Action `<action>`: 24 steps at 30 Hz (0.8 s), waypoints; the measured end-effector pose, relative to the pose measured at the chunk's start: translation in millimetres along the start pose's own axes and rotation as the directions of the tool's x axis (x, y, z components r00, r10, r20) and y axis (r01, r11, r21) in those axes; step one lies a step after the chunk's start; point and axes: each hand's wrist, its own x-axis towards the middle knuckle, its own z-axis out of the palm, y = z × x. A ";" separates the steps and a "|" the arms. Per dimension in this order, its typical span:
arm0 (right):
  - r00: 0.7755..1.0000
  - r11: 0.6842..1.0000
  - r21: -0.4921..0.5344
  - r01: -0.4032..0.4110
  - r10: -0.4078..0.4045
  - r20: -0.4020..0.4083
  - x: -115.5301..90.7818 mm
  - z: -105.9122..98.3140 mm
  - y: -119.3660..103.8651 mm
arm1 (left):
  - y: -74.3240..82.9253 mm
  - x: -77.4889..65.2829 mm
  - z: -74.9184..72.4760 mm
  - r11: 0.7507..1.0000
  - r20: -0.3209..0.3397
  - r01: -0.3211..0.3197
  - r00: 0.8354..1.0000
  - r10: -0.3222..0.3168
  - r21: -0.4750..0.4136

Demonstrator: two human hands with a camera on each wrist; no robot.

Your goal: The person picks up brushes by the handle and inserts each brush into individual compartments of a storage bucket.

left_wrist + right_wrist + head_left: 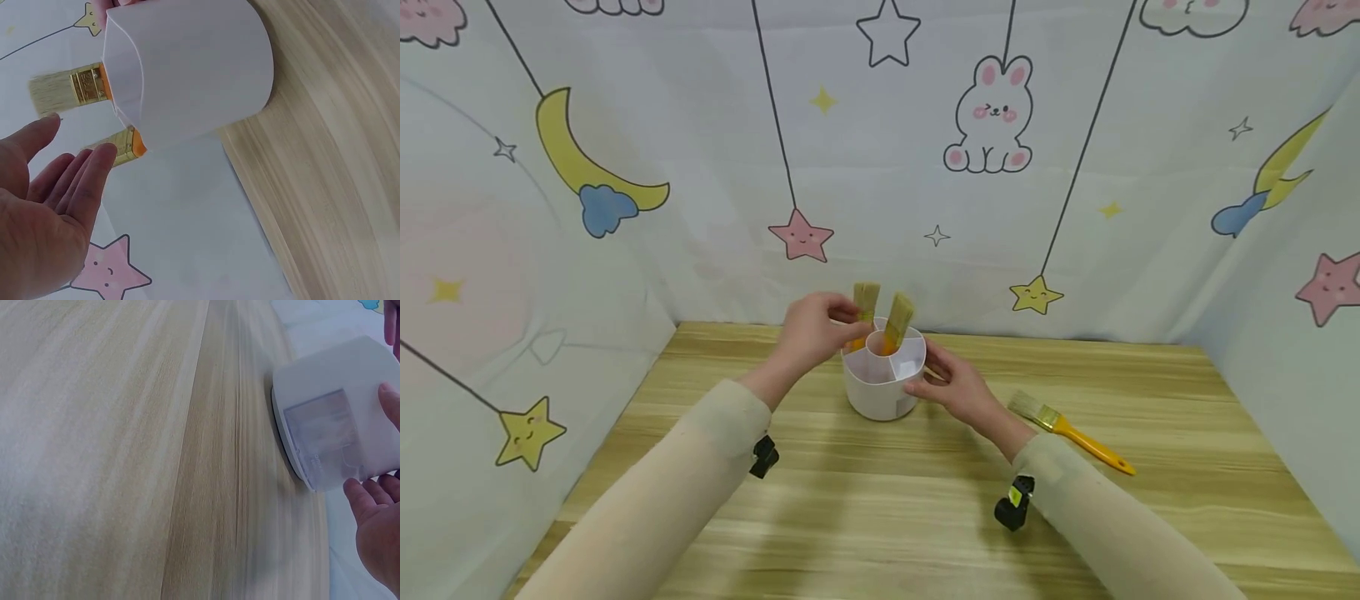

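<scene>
A white round organizer [869,396] with divided compartments stands on the table. Two paintbrushes are in it, bristles up: a left one [866,298] in an outer compartment and a right one [900,315] whose orange part shows by the central ring. My left hand [820,329] is at the left brush. In the left wrist view its fingers are fairly straight, the thumb apart, and the fingertips overlap the brush's brass ferrule [125,145]. With my right hand [958,387] I hold the organizer's right side, thumb at the front and fingers farther back. A clear panel [325,434] shows in the right wrist view.
A third paintbrush [1071,431] with a yellow-orange handle lies on the wooden table [880,517], right of the organizer and close to my right forearm. A white curtain [715,267] printed with stars, moons and a rabbit closes off the back and sides.
</scene>
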 end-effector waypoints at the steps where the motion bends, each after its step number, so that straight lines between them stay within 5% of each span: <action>1: 1.000 1.000 -0.001 0.000 0.000 0.001 -0.1 -0.3 0.1 | -2.4 -0.8 -1.0 1.000 0.002 -0.005 1.000 0.005 0.011; 8: 1.000 1.000 0.004 0.004 -0.005 0.015 -1.4 -1.8 0.0 | -20.4 -4.8 -4.1 1.000 0.023 -0.007 1.000 0.007 0.008; 24: 1.000 1.000 -0.003 0.008 -0.008 0.019 0.2 -6.1 3.5 | -72.1 -5.6 1.9 0.992 0.187 0.021 0.982 0.003 -0.125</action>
